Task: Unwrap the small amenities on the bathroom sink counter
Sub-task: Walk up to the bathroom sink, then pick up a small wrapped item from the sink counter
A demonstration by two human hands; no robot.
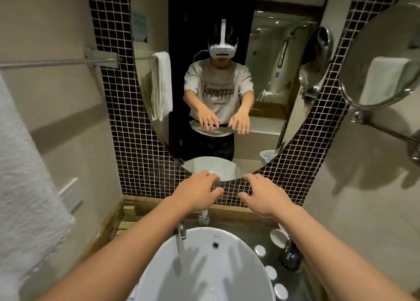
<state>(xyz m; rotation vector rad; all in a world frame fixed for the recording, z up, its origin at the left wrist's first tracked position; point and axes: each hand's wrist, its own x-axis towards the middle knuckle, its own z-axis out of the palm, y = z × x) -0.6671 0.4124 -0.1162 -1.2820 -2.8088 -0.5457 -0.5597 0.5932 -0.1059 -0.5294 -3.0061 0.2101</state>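
My left hand point(197, 192) and my right hand point(264, 195) are stretched out side by side above the back of the white sink point(238, 239), palms down, fingers spread, holding nothing. A small wrapped amenity with a green end point(203, 219) stands on the counter behind the faucet, just below my left hand. Three small white round caps point(260, 250) line the counter to the right of the basin. Pale boxed items point(129, 209) sit at the back left corner of the counter.
A chrome faucet point(181, 231) rises at the basin's back left. A white cup point(278, 238) and a dark glass point(289, 258) stand on the right. An oval mirror point(159, 128) hangs ahead, a round magnifying mirror point(381, 57) at right, a towel point(22, 198) at left.
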